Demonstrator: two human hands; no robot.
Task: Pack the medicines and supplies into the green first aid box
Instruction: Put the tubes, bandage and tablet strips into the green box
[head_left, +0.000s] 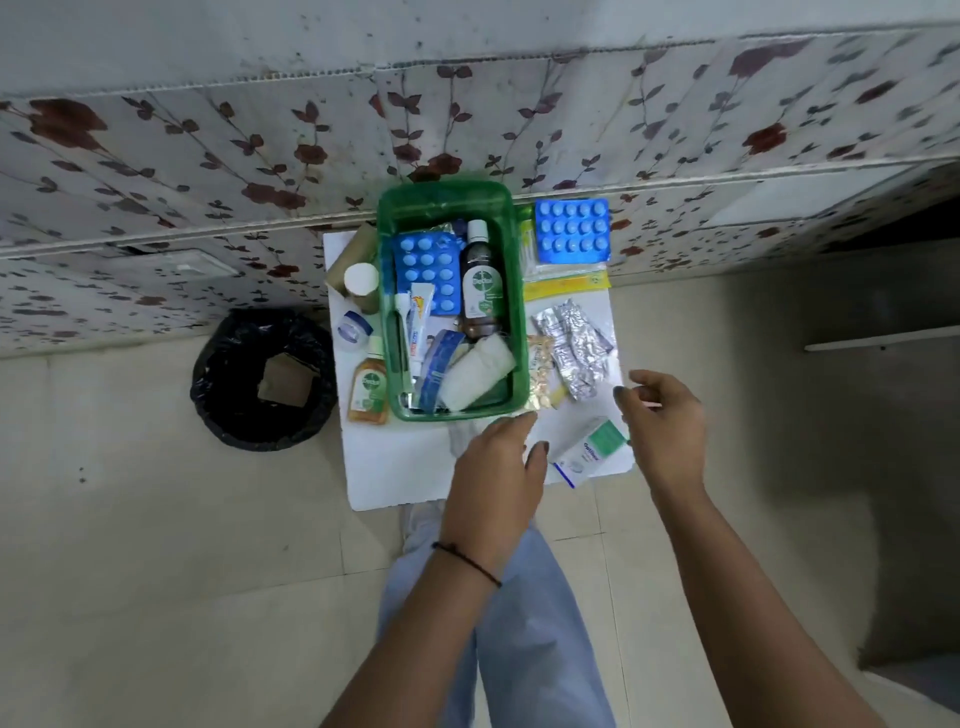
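Both forearms reach in from 6 o'clock over pale trousers. Left hand (493, 467), fingers loosely spread and holding nothing, hovers just below the near rim of the green first aid box (387, 291). Right hand (662, 421), also open and empty, hovers at 4 o'clock from the box, just beside a white-and-green carton (589, 449). Box, centred on a white counter (395, 467), contains a blue blister pack (428, 270), a dark Dettol bottle (480, 280), a tube (420, 317) and a white gauze roll (478, 371). At 3 o'clock from the box: silver blister strips (574, 345) and a gold strip (540, 376). At 1 o'clock: a 2nd blue blister pack (571, 230). At 9 o'clock: a small amber Dettol bottle (370, 387), a white-capped jar (362, 283). On the floor, at 9 o'clock from the counter, a black-lined bin (262, 379).
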